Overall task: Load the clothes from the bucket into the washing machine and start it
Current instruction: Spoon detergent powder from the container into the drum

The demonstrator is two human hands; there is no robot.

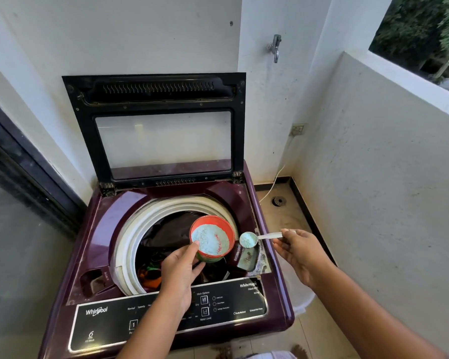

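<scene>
Dosing detergent looks like the step in hand. The clothes (171, 231) already lie in the drum of the washing machine (109, 221), with dark fabric on top and something orange and green toward the front. The lid (156, 99) stands upright against the wall.

The left hand (182, 265) grips a red detergent tub (211, 239) from below, thumb on the near rim. It holds the tub tilted toward the person over the front right of the drum opening, with pale blue powder showing inside. The right hand (300, 251) pinches the handle end of a small scoop (248, 240). Its bowl is heaped with the same powder, sits just beside the tub's right edge and hangs above the open dispenser tray (248, 259). The hands are apart, each occupied.

Next move, as I judge it: tip the scoop into the tray, or onto the load, without dusting the deck. After that, set down tub and scoop, drop the lid, and go to the control panel (244, 299). The left forearm crosses that panel and hides some of its buttons.

A pale bucket (301, 301), or what I take for one, sits on the floor just beside the machine's right side, under the right forearm. I cannot see its contents. The clothes lie below the tub and the left hand, to the left of the scoop, and neither hand touches them.
</scene>
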